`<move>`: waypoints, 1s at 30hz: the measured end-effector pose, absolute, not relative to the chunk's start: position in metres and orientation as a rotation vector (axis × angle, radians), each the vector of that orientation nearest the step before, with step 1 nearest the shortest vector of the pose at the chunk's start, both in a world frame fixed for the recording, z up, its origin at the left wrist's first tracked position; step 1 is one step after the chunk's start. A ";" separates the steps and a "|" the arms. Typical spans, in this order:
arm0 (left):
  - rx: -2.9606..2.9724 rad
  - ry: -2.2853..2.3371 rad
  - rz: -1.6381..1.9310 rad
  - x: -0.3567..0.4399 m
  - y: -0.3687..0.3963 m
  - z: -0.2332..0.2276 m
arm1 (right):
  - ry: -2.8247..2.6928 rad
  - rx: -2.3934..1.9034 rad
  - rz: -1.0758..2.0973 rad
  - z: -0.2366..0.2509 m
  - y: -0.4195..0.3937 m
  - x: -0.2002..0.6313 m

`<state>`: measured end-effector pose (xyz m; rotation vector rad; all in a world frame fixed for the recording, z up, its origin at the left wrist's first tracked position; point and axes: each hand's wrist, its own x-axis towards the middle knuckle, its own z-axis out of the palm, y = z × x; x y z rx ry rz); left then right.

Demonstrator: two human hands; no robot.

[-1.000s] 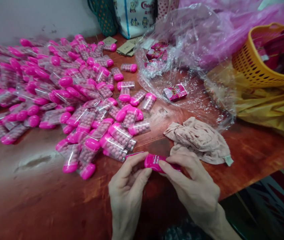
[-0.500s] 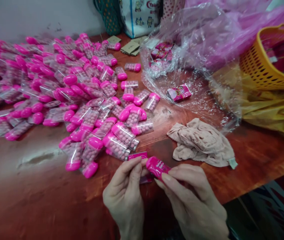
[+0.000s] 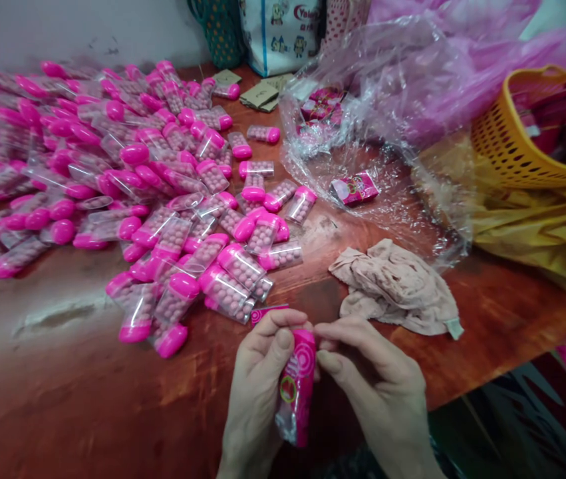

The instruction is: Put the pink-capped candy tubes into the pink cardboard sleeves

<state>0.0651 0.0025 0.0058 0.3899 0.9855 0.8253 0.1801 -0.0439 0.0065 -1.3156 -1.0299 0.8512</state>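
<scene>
My left hand pinches a pink printed candy case near its top end; the case hangs upright, pointing down toward me. My right hand meets it from the right, fingertips at the case's top beside the left thumb. Both hands hover over the near edge of the brown wooden table. Just beyond them lies a large heap of clear candy cases with pink caps, filled with pink balls.
A crumpled beige cloth lies right of the hands. Behind it, a clear plastic bag holds pink packets, one pink packet near its mouth. A yellow basket on yellow plastic stands at far right. Bags lean at the back.
The pink case went from lying sideways between both hands to hanging upright from my left hand. Both hands shifted slightly toward the middle.
</scene>
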 end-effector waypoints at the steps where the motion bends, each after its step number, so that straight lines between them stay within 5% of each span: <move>1: 0.390 0.968 0.809 0.065 0.003 0.006 | -0.980 -1.323 0.845 0.006 -0.042 0.180; 13: 0.352 0.868 0.795 0.068 0.001 0.000 | -0.729 -1.235 0.968 -0.012 -0.036 0.170; 21: 0.312 0.877 0.769 0.069 0.001 0.000 | -0.920 -1.320 0.615 -0.013 -0.037 0.160; 30: 0.417 1.043 0.787 0.071 -0.002 0.004 | -1.012 -1.375 0.760 -0.017 -0.032 0.162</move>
